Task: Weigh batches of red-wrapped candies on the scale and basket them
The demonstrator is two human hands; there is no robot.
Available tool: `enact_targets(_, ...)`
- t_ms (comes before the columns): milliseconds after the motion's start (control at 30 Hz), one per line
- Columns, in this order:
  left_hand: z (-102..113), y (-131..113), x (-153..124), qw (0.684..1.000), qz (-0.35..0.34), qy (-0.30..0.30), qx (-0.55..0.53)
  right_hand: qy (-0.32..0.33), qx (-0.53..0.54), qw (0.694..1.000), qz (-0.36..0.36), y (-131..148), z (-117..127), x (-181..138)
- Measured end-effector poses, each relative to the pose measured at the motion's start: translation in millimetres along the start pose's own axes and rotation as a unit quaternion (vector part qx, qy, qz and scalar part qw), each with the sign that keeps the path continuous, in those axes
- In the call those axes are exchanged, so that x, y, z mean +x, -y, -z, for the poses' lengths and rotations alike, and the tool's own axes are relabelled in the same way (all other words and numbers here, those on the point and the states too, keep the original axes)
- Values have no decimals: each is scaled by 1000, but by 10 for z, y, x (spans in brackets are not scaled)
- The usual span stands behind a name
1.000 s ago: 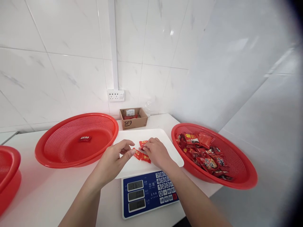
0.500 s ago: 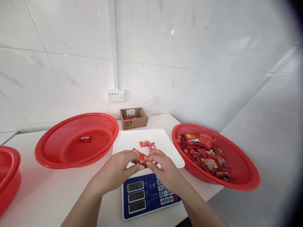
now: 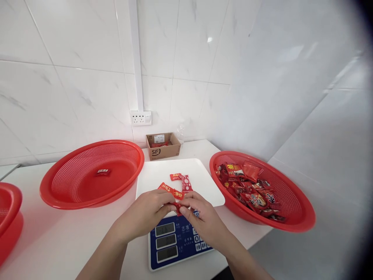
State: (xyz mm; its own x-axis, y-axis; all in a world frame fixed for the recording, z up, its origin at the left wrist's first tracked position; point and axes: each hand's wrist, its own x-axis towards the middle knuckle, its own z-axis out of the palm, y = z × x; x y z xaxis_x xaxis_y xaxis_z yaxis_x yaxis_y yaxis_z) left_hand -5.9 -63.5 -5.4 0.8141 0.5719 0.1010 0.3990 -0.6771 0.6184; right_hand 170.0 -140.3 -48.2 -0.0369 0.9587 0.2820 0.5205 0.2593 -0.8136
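My left hand (image 3: 150, 213) and my right hand (image 3: 201, 217) meet over the front edge of the white scale pan (image 3: 155, 171). Between their fingertips both pinch one small red candy packet (image 3: 178, 209), mostly covered by the fingers. Just beyond it, several red wrapped candies lie on the pan: a red-and-yellow packet (image 3: 166, 188), another beside it (image 3: 178, 195), a dotted packet (image 3: 186, 182) and a small one (image 3: 175, 177). Below my hands is the scale's blue panel (image 3: 186, 245) with three displays and a keypad, partly hidden by my right hand.
A red basket (image 3: 297, 194) full of packets stands right. At left, another red basket (image 3: 64, 190) holds one small packet (image 3: 103, 172). A third basket (image 3: 10, 217) is cut off at the left edge. A cardboard box (image 3: 163, 151) sits behind the scale by the wall.
Both hands have come slightly nearer with the pinched packet, now over the panel's top edge. More of the packets on the pan shows. The whole view has shifted slightly.
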Motion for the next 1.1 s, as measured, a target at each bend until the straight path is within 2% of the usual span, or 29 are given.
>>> enact_targets(133,-48,124,78,997,5,-77,0,-20,-3,1000,-13,-43,22,-40)
enact_targets(233,-136,251,176,985,38,-166,33,-31,-14,999,-29,-51,45,-62)
enact_targets(300,-197,322,234,978,65,-190,57,-31,-22,999,-35,-49,60,-69)
enact_targets(467,-252,384,262,979,97,-153,89,-35,-41,998,-32,-76,98,-82)
enact_targets(667,-191,349,193,988,54,-125,78,-78,-93,992,-37,-205,232,-180)
enact_targets(800,-203,319,183,991,38,-102,80,-144,-149,977,-53,-370,471,-304)
enact_targets(933,-249,289,199,992,19,-76,95,-212,-246,942,-87,-636,783,-442)
enact_targets(1100,-282,224,191,996,23,-42,75,-215,-304,921,-117,-939,1006,-546)
